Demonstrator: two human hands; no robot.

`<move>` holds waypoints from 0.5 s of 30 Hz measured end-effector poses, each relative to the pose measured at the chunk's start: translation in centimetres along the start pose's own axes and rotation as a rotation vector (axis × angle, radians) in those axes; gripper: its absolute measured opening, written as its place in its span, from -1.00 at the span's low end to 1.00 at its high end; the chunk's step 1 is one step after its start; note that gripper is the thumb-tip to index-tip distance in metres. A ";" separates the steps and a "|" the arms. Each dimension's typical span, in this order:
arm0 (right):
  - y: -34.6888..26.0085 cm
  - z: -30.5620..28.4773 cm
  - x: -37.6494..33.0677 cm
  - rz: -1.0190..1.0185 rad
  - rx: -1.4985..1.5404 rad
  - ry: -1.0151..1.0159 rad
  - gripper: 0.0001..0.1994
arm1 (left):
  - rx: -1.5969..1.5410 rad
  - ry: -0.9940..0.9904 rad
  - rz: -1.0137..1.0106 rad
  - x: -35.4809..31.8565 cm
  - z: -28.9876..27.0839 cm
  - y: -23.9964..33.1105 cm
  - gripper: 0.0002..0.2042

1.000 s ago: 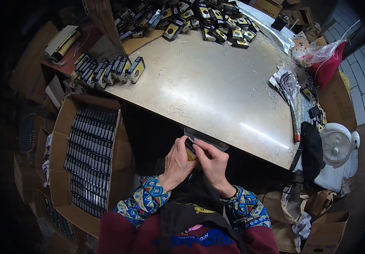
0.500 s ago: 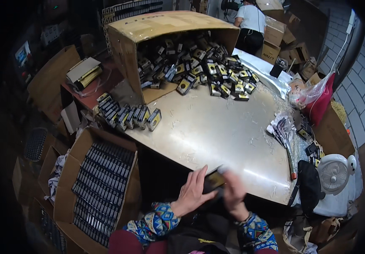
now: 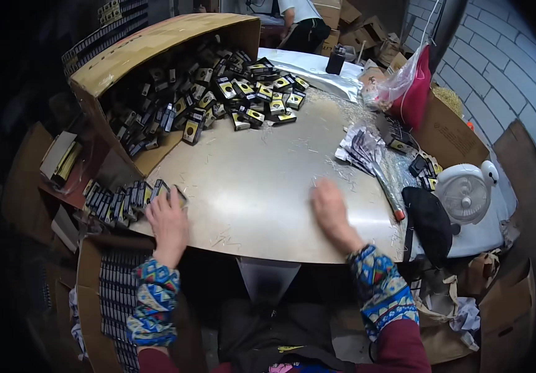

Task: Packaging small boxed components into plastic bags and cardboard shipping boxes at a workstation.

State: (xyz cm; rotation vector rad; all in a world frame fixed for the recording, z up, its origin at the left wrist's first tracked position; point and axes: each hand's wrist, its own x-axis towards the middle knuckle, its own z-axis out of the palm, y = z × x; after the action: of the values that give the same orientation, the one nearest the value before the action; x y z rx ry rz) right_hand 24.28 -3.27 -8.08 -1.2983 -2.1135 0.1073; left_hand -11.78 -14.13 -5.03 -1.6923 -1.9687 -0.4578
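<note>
On the pale round metal tabletop [image 3: 249, 193], the left hand [image 3: 167, 219] rests with fingers spread over the near end of a row of small black-and-yellow boxes [image 3: 119, 200] at the table's left edge; the right hand [image 3: 329, 208] lies flat, fingers released, on bare metal, well apart from the tipped brown cardboard carton [image 3: 156, 43] spilling similar boxes.

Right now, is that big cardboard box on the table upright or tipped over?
Tipped over. The big cardboard box lies on its side, its open mouth facing the table, small black-and-yellow packs spilling out.
</note>
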 end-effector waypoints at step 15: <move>6.0 7.8 14.0 -0.184 -0.070 -0.266 -0.45 | -0.095 -0.157 0.604 23.2 13.1 12.4 -0.45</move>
State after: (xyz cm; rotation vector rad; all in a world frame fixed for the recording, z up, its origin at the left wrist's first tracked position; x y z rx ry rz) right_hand 20.33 13.25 -9.78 -1.1749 -2.4732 0.1350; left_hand -3.93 14.13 -3.42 -2.3171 -1.4355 -0.1992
